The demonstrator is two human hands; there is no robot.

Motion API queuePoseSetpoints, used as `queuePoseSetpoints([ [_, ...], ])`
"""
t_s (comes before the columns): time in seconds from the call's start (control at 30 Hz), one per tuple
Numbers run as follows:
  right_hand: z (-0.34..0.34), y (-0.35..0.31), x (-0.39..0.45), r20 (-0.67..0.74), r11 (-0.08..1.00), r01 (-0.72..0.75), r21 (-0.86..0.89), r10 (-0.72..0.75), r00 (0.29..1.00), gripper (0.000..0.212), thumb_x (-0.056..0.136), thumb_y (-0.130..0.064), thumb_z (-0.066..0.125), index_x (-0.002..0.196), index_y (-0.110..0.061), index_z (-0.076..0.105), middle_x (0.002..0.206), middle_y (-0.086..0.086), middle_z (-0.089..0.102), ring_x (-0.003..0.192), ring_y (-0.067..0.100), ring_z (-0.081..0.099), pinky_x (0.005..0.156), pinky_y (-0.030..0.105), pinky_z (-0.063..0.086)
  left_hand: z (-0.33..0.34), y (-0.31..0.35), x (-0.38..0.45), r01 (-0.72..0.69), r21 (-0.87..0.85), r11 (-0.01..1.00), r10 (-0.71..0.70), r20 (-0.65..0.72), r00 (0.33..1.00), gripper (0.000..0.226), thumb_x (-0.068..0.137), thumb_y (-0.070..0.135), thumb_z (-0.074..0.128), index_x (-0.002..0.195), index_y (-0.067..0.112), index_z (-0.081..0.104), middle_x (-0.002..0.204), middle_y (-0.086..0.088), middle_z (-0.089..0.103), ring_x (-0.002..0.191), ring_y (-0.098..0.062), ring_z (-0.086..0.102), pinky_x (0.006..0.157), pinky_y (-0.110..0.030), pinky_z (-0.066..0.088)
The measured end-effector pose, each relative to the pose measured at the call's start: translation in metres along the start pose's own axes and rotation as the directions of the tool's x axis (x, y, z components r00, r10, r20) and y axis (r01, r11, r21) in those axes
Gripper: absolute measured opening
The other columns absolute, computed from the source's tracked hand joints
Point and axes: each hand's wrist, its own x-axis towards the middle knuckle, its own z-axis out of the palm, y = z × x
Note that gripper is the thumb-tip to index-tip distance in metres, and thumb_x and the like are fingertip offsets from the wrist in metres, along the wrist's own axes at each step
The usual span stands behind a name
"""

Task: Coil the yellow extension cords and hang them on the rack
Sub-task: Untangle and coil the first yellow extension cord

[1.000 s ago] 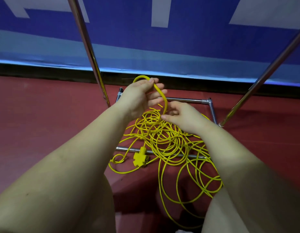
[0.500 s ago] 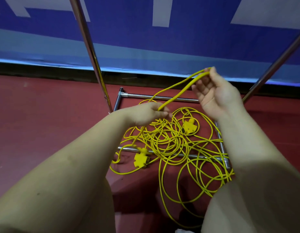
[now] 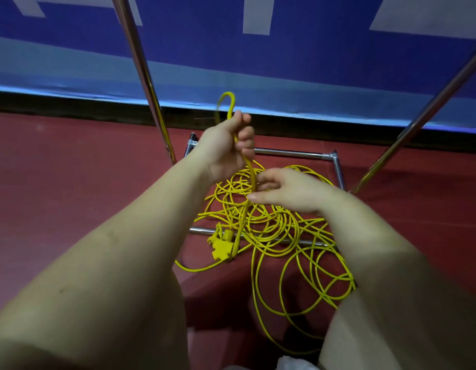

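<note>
A tangle of yellow extension cord (image 3: 271, 225) lies on the red floor across the rack's chrome base bars (image 3: 290, 153). A yellow socket block (image 3: 221, 248) rests at the tangle's left edge. My left hand (image 3: 226, 145) grips a doubled length of cord, and a small loop sticks up above the fist. From the fist the strands run down to my right hand (image 3: 287, 190), which pinches them between thumb and fingers just above the tangle.
Two chrome rack poles rise from the base, the left pole (image 3: 143, 76) beside my left hand and the right pole (image 3: 418, 118) slanting up to the right. A blue banner (image 3: 311, 54) backs the rack. My knees fill the bottom corners.
My right hand has come down from its raised position at the right to the cord just below my left hand. My left hand has risen, now holding a loop above the fist.
</note>
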Motion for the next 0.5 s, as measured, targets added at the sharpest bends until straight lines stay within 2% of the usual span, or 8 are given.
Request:
queuePoseSetpoints([
  [0.07,0.012,0.003,0.007,-0.037,0.996,0.042,-0.082,-0.045,0.998,0.016,0.086,-0.025,0.065,0.099,-0.017,0.062,0.103,0.008,0.069,0.095,0.017,0.066,0.086,0.029,0.049,-0.001,0.003,0.000,0.011,-0.080,0.997,-0.011,0.003,1.000,0.033,0.102,0.032,0.030,0.076,0.020,0.044,0.048,0.008,0.036,0.036,-0.003,0.029,0.040,-0.012,0.028],
  [0.13,0.015,0.004,0.012,-0.092,0.990,0.048,-0.135,-0.060,0.994,0.018,0.091,-0.021,0.059,0.103,-0.008,0.063,0.093,0.009,0.069,0.072,0.010,0.063,0.068,0.023,0.046,-0.001,0.006,-0.001,0.005,-0.108,0.994,-0.005,-0.003,1.000,0.033,0.102,0.033,0.030,0.077,0.019,0.046,0.049,0.007,0.039,0.037,-0.004,0.032,0.041,-0.013,0.031],
  [0.2,0.012,0.003,0.013,-0.085,0.998,0.042,-0.051,-0.046,0.995,0.016,0.095,-0.016,0.052,0.101,-0.005,0.062,0.087,0.009,0.067,0.068,0.009,0.063,0.065,0.028,0.048,-0.003,0.010,-0.001,-0.020,-0.080,0.997,0.017,-0.035,0.999,0.034,0.101,0.037,0.032,0.080,0.018,0.051,0.055,0.006,0.049,0.044,-0.006,0.045,0.048,-0.015,0.041],
  [0.27,0.002,-0.002,0.009,-0.101,0.996,0.063,0.067,-0.056,0.993,0.014,0.097,-0.016,0.047,0.091,-0.015,0.061,0.087,0.005,0.066,0.071,0.012,0.064,0.068,0.026,0.051,-0.006,0.014,-0.001,-0.028,0.071,0.997,0.034,-0.075,0.997,0.036,0.100,0.043,0.033,0.088,0.018,0.056,0.069,0.002,0.064,0.060,-0.009,0.061,0.063,-0.022,0.050],
  [0.33,-0.011,-0.008,0.003,-0.198,0.961,0.119,0.249,-0.069,0.978,0.020,0.098,-0.018,0.044,0.086,-0.022,0.058,0.081,0.002,0.067,0.069,0.013,0.066,0.066,0.022,0.054,-0.010,0.013,-0.001,0.023,0.278,0.960,-0.004,-0.070,0.998,0.039,0.098,0.047,0.032,0.099,0.016,0.056,0.090,-0.002,0.068,0.082,-0.015,0.066,0.081,-0.030,0.049],
  [0.4,-0.024,-0.013,-0.003,-0.315,0.827,0.194,0.528,-0.021,0.949,0.022,0.099,-0.019,0.041,0.086,-0.018,0.058,0.069,0.000,0.062,0.060,0.012,0.068,0.060,0.024,0.055,-0.013,0.007,-0.003,0.107,0.491,0.865,-0.108,-0.026,0.994,0.038,0.098,0.047,0.032,0.104,0.017,0.056,0.103,-0.004,0.066,0.100,-0.019,0.061,0.095,-0.035,0.042],
  [0.5,-0.042,-0.013,-0.008,-0.405,0.548,0.268,0.793,0.144,0.903,0.023,0.099,-0.022,0.042,0.087,-0.014,0.059,0.053,-0.004,0.056,0.051,0.008,0.066,0.051,0.023,0.055,-0.018,-0.006,-0.012,0.143,0.791,0.595,-0.284,0.041,0.958,0.027,0.098,0.039,0.038,0.106,0.024,0.058,0.112,0.002,0.064,0.108,-0.014,0.058,0.101,-0.034,0.036],
])
